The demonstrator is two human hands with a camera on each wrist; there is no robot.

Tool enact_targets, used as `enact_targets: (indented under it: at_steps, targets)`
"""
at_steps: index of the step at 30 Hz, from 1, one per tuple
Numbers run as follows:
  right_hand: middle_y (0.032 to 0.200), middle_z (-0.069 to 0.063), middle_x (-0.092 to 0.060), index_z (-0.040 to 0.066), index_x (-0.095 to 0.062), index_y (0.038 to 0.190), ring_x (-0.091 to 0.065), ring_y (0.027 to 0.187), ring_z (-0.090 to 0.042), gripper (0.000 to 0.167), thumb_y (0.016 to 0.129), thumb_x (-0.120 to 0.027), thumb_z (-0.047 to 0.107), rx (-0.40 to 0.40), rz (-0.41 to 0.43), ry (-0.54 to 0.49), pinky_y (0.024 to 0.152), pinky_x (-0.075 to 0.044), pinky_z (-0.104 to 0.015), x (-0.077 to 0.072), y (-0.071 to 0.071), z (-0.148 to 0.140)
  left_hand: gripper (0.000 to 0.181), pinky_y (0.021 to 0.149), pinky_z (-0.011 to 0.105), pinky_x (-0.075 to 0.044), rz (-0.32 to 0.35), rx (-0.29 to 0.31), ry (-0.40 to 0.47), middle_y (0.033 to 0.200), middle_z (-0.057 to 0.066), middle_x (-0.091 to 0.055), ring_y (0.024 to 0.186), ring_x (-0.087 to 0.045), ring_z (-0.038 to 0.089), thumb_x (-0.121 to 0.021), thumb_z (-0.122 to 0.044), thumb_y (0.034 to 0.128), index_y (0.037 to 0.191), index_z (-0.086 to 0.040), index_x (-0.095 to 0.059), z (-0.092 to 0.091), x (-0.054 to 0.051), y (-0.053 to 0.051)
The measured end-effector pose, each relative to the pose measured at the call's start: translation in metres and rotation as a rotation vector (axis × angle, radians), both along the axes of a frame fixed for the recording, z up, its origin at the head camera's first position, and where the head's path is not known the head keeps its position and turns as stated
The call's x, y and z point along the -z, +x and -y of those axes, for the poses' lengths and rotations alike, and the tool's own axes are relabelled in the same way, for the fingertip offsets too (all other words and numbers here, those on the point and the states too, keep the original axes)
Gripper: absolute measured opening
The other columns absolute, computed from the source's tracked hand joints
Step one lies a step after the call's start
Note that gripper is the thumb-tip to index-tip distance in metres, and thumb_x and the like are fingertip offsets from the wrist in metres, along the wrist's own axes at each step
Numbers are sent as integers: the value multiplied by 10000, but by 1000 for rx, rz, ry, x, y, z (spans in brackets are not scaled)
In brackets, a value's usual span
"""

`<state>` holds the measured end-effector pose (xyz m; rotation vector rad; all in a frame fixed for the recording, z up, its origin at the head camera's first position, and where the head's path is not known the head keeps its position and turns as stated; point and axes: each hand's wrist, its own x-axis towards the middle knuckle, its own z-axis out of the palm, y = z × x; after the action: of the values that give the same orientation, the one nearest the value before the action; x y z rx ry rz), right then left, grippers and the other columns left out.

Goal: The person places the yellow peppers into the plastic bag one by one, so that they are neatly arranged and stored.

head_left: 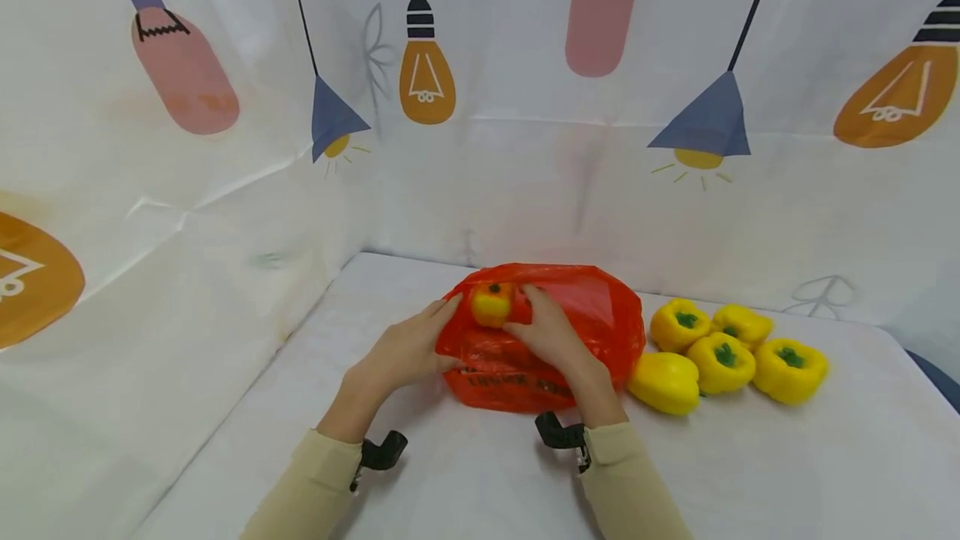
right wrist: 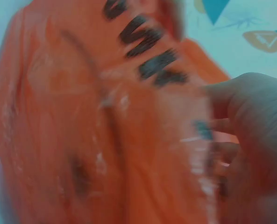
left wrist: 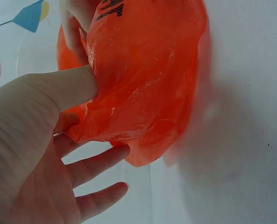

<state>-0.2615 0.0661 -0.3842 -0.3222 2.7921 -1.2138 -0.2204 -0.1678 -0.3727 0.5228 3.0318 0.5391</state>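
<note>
A red plastic bag (head_left: 540, 386) with dark lettering lies on the table, its mouth towards the left. A yellow bell pepper (head_left: 492, 307) shows in the mouth, with an orange tint on top. At the bag's left edge is my left hand (head_left: 408, 346); its thumb reaches under the rim in the left wrist view, and other fingers stretch out below the film (left wrist: 143, 84). My right hand (head_left: 551, 332) reaches over the bag, thumb and forefinger apart, beside the pepper's right side. In the blurred right wrist view, the bag (right wrist: 143, 172) partly hides the right fingers.
Several yellow bell peppers (head_left: 723, 361) with green stems sit to the right of the bag; the nearest one (head_left: 665, 383) lies on its side against it. A white table (head_left: 787, 473) runs back to a white cloth wall (head_left: 517, 190) printed with lamps.
</note>
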Motion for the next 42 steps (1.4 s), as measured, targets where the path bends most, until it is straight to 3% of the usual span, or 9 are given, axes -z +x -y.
enact_targets:
  at_steps: [9,18,25,32,38,42]
  targets:
    - [1582,-1,-388,248,-327,1549,-374,1447,-275,731,921,-702,261,-30,14,53,1147,-361,-597,-14,21,-9,963,1072,517,-476,-4,12,7,1617,37,-343,1389,-484,280,-772,-443,835,1598,-256,-213,-2,3,1]
    - [1560,37,-419,256,-393,1519,-369,1461,-248,641,941,-667,301,-120,-76,137,1152,-368,-573,-32,49,-31,968,1093,508,-459,-8,0,4,1595,64,-374,1393,-479,286,-771,-451,834,1598,-235,-216,-2,0,4]
    - [1541,21,-446,263,-416,1505,-403,1438,-264,623,938,-674,272,-153,-143,171,1121,-400,-582,-37,64,-48,978,1092,512,-459,0,-1,4,1588,58,-382,1386,-484,290,-771,-467,830,1599,-240,-211,-3,0,2]
    - [1542,-10,-446,252,-432,1493,-405,1432,-292,613,936,-687,267,-140,-165,139,1089,-433,-586,-51,70,-63,979,1080,507,-470,-12,4,-20,1594,54,-378,1377,-497,285,-768,-476,827,1599,-254,-208,-4,-2,2]
    - [1494,60,-482,364,-424,1469,-450,1387,-237,579,948,-672,317,-114,-145,52,1083,-444,-572,-58,75,-79,981,1073,516,-472,-34,23,-17,1599,70,-370,1381,-492,299,-766,-481,827,1598,-226,-216,-2,-4,2]
    - [1438,44,-528,382,-418,1464,-523,1324,-249,558,959,-653,337,-91,-167,43,1049,-482,-550,-59,78,-89,971,1077,521,-467,-39,11,-29,1596,77,-376,1386,-487,305,-767,-476,829,1595,-220,-229,1,-5,3]
